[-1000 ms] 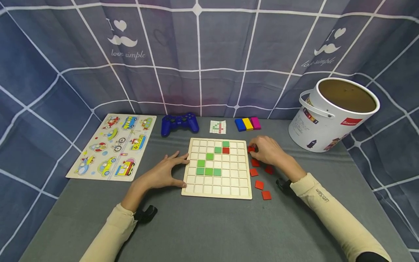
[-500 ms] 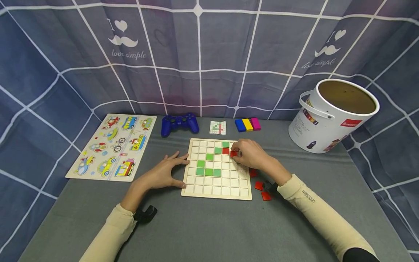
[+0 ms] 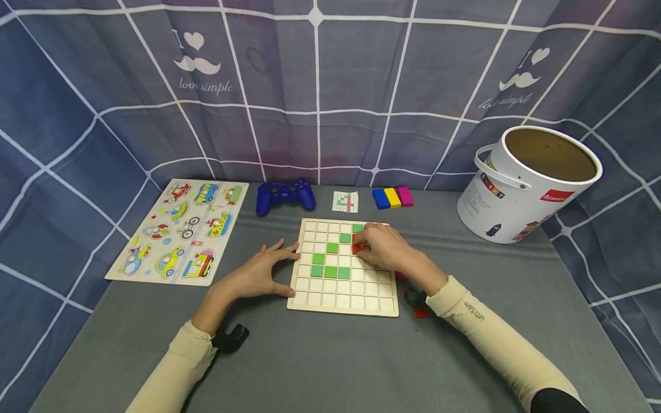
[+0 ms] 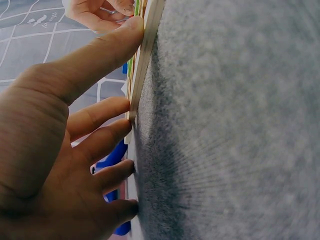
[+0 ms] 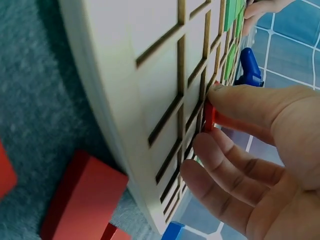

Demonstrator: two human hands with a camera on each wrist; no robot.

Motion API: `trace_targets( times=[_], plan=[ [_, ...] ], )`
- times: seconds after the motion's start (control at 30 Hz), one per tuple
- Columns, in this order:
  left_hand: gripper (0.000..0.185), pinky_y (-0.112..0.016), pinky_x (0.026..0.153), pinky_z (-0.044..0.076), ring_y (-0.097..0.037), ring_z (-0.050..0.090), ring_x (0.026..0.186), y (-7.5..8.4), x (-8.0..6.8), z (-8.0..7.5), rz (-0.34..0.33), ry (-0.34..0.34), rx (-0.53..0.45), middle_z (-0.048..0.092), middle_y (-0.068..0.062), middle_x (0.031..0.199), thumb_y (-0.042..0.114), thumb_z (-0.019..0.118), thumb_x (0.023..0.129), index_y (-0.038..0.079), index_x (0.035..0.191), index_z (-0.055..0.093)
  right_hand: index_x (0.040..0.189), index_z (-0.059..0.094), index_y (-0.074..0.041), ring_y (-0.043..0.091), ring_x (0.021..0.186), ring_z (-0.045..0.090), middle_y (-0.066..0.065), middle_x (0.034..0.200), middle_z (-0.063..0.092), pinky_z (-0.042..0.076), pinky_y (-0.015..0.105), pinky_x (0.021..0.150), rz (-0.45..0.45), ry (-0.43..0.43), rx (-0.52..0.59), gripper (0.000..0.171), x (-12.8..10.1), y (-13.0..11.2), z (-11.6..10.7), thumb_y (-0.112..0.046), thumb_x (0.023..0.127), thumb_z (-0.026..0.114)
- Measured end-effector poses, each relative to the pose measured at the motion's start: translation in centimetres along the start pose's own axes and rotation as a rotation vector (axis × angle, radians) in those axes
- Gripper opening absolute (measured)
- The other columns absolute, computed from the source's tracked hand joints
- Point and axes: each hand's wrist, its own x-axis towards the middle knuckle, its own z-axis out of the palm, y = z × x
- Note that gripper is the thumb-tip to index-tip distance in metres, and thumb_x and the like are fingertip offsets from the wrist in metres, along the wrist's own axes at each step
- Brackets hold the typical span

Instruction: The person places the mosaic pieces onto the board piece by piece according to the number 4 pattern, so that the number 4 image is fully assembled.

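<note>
A pale wooden grid board (image 3: 330, 302) lies on the grey table. Several green tiles (image 3: 330, 272) fill some of its cells. My left hand (image 3: 255, 275) rests along the board's left edge, thumb and fingers spread and fairly straight against its side. Over the upper right part of the grid, my right hand (image 3: 388, 248) pinches a red square tile (image 5: 209, 117) between thumb and fingers, right at the board's surface in the right wrist view. Loose red tiles (image 5: 82, 197) lie beside the board's right edge, partly hidden by the right wrist in the head view.
Behind the board are a small pattern card (image 3: 345, 202), a blue game controller (image 3: 285, 196) and blue, yellow and magenta blocks (image 3: 392, 197). A vehicle picture board (image 3: 181, 232) lies left. A white bucket (image 3: 508, 201) stands back right, before a checked curtain.
My right hand has gone from the loose red tiles leftward onto the board, bringing a red tile to the cells just below the red one there. The left hand stays at the edge.
</note>
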Motion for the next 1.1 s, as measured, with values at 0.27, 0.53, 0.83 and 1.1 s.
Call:
trace_targets(
  times=[0.27, 0.53, 0.83, 1.1],
  plan=[
    [0.088, -0.062, 0.118, 0.0, -0.034, 0.011, 0.151, -0.1, -0.2, 0.0, 0.002, 0.0, -0.002, 0.029, 0.001, 0.162, 0.035, 0.092, 0.07, 0.011, 0.146, 0.053, 0.098, 0.078, -0.012, 0.013, 0.073, 0.052, -0.001, 0.085, 0.064, 0.047, 0.033, 0.064, -0.007, -0.02, -0.013, 0.017, 0.1, 0.0, 0.1, -0.012, 0.082, 0.082],
    [0.087, -0.062, 0.118, 0.002, -0.035, 0.012, 0.151, -0.1, -0.1, 0.1, 0.017, 0.001, 0.011, 0.03, 0.001, 0.162, 0.035, 0.091, 0.072, 0.012, 0.146, 0.053, 0.102, 0.077, -0.01, 0.017, 0.078, 0.064, 0.003, 0.092, 0.069, 0.053, 0.034, 0.064, 0.057, 0.028, 0.044, 0.019, -1.8, 1.3, -1.0, -0.01, 0.083, 0.078],
    [0.087, -0.061, 0.119, 0.001, -0.034, 0.012, 0.151, 0.1, 0.1, -0.2, 0.015, -0.004, 0.001, 0.03, 0.001, 0.162, 0.034, 0.092, 0.071, 0.011, 0.146, 0.053, 0.103, 0.076, -0.006, 0.015, 0.071, 0.055, 0.003, 0.083, 0.063, 0.047, 0.033, 0.06, 0.146, -0.002, -0.01, 0.026, -5.0, 3.5, -2.7, -0.014, 0.08, 0.083],
    [0.088, -0.061, 0.118, 0.001, -0.033, 0.011, 0.151, 0.0, 0.0, -0.1, 0.004, -0.004, 0.0, 0.029, 0.002, 0.162, 0.036, 0.092, 0.071, 0.012, 0.146, 0.053, 0.1, 0.076, -0.007, 0.018, 0.077, 0.06, 0.002, 0.087, 0.067, 0.052, 0.039, 0.068, 0.169, -0.064, -0.011, 0.027, -6.5, 4.6, -3.2, -0.015, 0.076, 0.086]
  ],
)
